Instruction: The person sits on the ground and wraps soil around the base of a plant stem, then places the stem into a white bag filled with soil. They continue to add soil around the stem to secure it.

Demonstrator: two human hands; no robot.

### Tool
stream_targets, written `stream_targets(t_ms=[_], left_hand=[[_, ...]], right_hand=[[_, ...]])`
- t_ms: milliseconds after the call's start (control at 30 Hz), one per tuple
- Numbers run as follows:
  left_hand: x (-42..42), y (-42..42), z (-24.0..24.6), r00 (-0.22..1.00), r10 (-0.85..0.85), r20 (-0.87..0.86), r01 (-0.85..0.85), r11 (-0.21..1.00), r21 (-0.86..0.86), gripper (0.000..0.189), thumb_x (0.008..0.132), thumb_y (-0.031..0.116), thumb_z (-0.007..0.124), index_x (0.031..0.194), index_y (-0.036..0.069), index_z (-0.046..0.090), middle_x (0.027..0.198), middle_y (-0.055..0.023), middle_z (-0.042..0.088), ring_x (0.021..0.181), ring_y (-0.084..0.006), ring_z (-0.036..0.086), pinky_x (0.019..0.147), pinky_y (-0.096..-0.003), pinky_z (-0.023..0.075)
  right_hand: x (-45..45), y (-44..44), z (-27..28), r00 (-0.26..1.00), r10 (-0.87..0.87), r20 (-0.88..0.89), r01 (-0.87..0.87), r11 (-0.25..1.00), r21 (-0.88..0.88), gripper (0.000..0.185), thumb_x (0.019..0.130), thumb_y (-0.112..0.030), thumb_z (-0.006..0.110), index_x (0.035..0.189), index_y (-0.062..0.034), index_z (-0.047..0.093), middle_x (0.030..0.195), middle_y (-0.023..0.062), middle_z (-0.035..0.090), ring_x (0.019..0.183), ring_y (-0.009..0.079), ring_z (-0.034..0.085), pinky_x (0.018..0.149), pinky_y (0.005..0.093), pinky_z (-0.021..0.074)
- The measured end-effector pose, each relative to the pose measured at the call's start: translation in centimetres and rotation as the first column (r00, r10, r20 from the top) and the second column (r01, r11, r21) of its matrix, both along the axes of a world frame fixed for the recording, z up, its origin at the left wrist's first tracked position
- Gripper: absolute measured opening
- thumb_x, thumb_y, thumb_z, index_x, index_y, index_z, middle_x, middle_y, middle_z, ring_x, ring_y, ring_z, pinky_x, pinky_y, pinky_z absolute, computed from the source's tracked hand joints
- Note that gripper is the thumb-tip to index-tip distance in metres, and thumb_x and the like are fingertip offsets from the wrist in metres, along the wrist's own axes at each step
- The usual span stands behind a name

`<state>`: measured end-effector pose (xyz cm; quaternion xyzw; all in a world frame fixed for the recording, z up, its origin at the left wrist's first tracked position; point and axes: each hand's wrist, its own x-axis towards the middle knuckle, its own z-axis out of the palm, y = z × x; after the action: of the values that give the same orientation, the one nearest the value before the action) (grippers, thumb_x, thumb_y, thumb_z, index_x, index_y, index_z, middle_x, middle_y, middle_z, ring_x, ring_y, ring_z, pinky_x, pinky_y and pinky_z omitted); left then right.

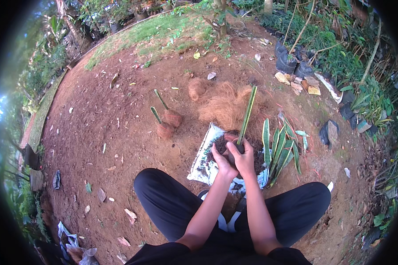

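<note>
My left hand (223,163) and my right hand (243,157) are cupped together around a dark ball of soil (232,159), mostly hidden by the fingers. A yellow-edged snake plant leaf cutting (248,114) stands up out of it by my right fingers. Under my hands, loose dark soil (218,144) lies on a flattened white printed sack (199,172). Several more snake plant leaves (280,149) are piled to the right of the sack. Just beyond it sits a loose heap of brown coconut fibre (224,104).
Two fibre-wrapped balls (165,130) with upright leaf cuttings rest on the bare earth to the left. Red string (307,159) is strewn at the right. Black planting bags (286,63) and broken stones (297,85) stand farther right. A clear plastic bag (88,256) lies at lower left.
</note>
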<state>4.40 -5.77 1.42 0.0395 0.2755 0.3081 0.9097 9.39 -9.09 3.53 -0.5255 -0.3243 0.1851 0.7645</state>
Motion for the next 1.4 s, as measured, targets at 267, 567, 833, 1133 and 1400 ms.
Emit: stream_targets(t_ms=[267, 567, 833, 1133, 1400], left_hand=[[-0.2, 0.1, -0.1, 0.952, 0.293, -0.093, -0.291, 0.956, 0.039, 0.09, 0.086, 0.079, 0.03, 0.113, -0.002, 0.058, 0.117, -0.0178, 0.065, 0.1, -0.0262, 0.062, 0.096, -0.0366, 0.0472], [-0.5, 0.8, 1.3, 0.992, 0.022, 0.127, -0.028, 0.998, 0.051, 0.109, 0.076, 0.09, 0.026, 0.137, 0.003, 0.046, 0.095, -0.0104, 0.059, 0.098, -0.0245, 0.058, 0.095, -0.0341, 0.0443], [-1.3, 1.9, 1.5, 0.912, -0.077, 0.402, 0.027, 0.991, 0.128, 0.113, 0.074, 0.092, 0.02, 0.147, 0.007, 0.035, 0.133, -0.0163, 0.053, 0.107, -0.029, 0.054, 0.103, -0.0398, 0.0385], [0.1, 0.7, 0.1, 0.988, 0.06, 0.142, -0.081, 0.986, 0.143, 0.106, 0.081, 0.087, 0.022, 0.135, 0.0, 0.05, 0.118, -0.0118, 0.063, 0.105, -0.0243, 0.058, 0.101, -0.0341, 0.0425], [0.1, 0.8, -0.2, 0.97, 0.223, -0.097, -0.214, 0.972, 0.094, 0.101, 0.084, 0.083, 0.022, 0.125, -0.002, 0.058, 0.108, -0.0125, 0.067, 0.067, -0.0158, 0.053, 0.066, -0.0246, 0.0458]], right_hand=[[-0.8, 0.4, -1.5, 0.971, 0.052, -0.233, -0.128, 0.939, -0.321, 0.028, 0.083, -0.028, 0.078, 0.08, -0.003, 0.065, 0.072, 0.0041, 0.065, 0.066, 0.0103, 0.059, 0.062, 0.0265, 0.0452], [1.6, -1.2, 0.3, 0.901, 0.082, -0.425, -0.159, 0.976, -0.149, 0.044, 0.097, -0.045, 0.057, 0.099, -0.0022, 0.063, 0.082, 0.0047, 0.064, 0.076, 0.0134, 0.06, 0.071, 0.027, 0.0452], [2.8, -1.9, 0.7, 0.979, -0.071, -0.193, 0.025, 0.973, -0.229, 0.03, 0.097, -0.028, 0.061, 0.099, 0.0013, 0.068, 0.083, 0.0063, 0.068, 0.08, 0.0137, 0.063, 0.078, 0.0277, 0.0483], [-0.3, -0.5, -0.6, 0.974, 0.005, -0.228, -0.021, 0.998, -0.065, 0.021, 0.094, -0.021, 0.065, 0.1, -0.001, 0.066, 0.09, 0.0028, 0.067, 0.088, 0.0119, 0.06, 0.083, 0.029, 0.0475], [-1.2, 0.1, -1.0, 0.958, -0.051, -0.283, -0.025, 0.966, -0.259, 0.028, 0.091, -0.024, 0.07, 0.075, -0.0023, 0.063, 0.065, -0.0004, 0.058, 0.057, 0.0079, 0.053, 0.055, 0.0252, 0.0418]])
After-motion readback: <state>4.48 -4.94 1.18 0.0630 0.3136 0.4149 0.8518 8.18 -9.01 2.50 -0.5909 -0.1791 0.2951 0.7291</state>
